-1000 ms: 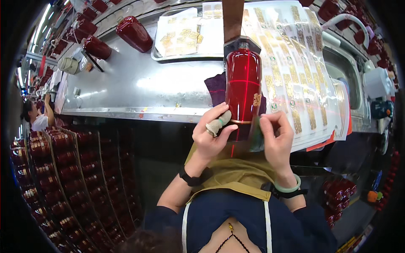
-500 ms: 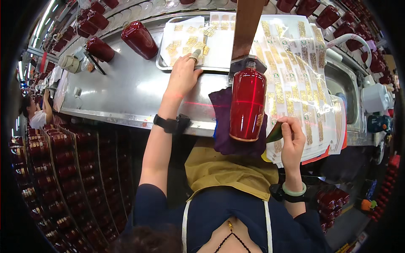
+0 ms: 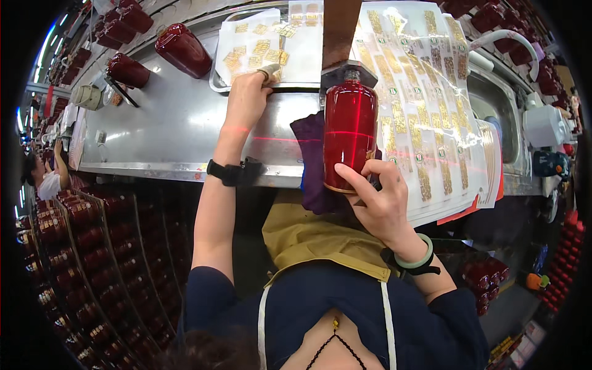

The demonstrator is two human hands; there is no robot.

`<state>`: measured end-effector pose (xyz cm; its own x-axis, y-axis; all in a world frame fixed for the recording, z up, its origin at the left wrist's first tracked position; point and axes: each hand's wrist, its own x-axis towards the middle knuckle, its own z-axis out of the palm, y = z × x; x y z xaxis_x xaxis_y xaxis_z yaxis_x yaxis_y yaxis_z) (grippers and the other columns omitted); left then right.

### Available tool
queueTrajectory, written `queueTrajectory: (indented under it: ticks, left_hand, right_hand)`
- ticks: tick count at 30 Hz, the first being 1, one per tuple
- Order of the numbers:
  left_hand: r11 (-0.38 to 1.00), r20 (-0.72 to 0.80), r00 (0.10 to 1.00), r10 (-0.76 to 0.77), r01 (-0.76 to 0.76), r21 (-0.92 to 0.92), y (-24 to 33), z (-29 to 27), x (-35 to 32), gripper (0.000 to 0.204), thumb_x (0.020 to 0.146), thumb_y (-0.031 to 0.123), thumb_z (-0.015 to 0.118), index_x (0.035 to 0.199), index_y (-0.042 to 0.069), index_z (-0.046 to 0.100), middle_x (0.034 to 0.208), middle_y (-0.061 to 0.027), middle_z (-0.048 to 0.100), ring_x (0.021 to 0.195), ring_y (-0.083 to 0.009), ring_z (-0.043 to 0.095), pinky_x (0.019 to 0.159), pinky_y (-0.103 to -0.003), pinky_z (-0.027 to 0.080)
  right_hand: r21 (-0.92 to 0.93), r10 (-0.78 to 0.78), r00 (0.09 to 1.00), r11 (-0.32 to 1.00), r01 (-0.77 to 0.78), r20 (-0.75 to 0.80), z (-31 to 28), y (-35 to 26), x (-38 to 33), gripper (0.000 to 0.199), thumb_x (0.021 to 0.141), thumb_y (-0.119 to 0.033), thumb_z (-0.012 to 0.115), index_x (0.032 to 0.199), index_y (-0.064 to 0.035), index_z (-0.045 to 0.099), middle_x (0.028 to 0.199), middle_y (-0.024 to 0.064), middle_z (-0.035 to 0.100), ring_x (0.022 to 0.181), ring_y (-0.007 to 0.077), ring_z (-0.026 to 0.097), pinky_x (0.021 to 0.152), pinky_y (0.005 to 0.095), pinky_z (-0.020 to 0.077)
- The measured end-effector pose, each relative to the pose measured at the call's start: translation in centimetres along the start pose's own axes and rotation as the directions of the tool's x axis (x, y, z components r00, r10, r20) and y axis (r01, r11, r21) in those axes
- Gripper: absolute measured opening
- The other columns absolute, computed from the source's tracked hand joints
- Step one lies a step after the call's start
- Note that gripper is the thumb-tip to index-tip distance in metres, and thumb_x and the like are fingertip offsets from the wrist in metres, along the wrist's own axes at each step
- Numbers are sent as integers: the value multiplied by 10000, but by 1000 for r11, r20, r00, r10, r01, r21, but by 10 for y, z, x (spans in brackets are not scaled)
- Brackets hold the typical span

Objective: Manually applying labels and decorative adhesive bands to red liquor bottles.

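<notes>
Moving over from beside the label sheets (image 3: 425, 105), the right grip (image 3: 382, 198) is now clasping the near end of the red bottle (image 3: 349, 129), its thumb pressing on the side. The bottle is lying above a purple cloth (image 3: 312, 143), its neck pointing toward a dark bracket (image 3: 366, 76). The left grip (image 3: 248, 95) is still reaching over the tray (image 3: 215, 84) of gold labels (image 3: 261, 47); whether it is pinching one, I cannot tell.

Right fingers (image 3: 353, 180) on red bottle (image 3: 350, 117), left fingers (image 3: 269, 71) at tray (image 3: 296, 88)
</notes>
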<state>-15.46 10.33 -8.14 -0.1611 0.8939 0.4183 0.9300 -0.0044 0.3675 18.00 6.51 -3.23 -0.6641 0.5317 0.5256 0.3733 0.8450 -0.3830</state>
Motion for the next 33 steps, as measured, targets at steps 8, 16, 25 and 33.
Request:
queueTrajectory:
  ticks: [8, 16, 25, 33]
  left_hand:
    - [994, 18, 995, -98, 99, -46, 12, -14, 2, 290, 811, -46, 720, 1085, 30, 775, 921, -168, 759, 868, -329, 733, 798, -411, 556]
    - [904, -101, 993, -52, 4, -428, 144, -50, -27, 535, 794, -45, 730, 1317, 61, 700, 1012, -33, 779, 733, -115, 643, 716, -286, 532]
    - [865, 18, 998, -57, 58, -498, 181, -46, -41, 703, 803, 114, 852, 1416, -39, 542, 1379, -211, 541, 1195, -391, 583, 1022, -456, 467]
    - [223, 328, 880, -343, 415, -882, 168, -17, -43, 771, 980, 151, 721, 1585, -62, 294, 1405, -183, 584, 1216, -190, 624, 992, -314, 534]
  right_hand:
    - [-11, 5, 998, 1000, -6, -56, 7, 4, -14, 653, 644, 4, 745, 1282, -132, 734, 1061, 56, 546, 813, 216, 553, 702, 370, 479]
    - [62, 30, 985, 998, -20, -170, 14, 9, -19, 673, 622, -21, 788, 1287, -92, 720, 990, 59, 537, 797, 233, 553, 673, 366, 488]
    - [344, 384, 913, 883, -321, -135, -29, 25, 18, 334, 846, -163, 818, 1140, -38, 723, 857, 57, 530, 761, 187, 507, 679, 310, 431]
    - [701, 621, 745, 417, -579, 246, 1, 47, 60, 622, 954, -239, 776, 1449, 19, 502, 841, -44, 477, 719, 30, 409, 626, 196, 353]
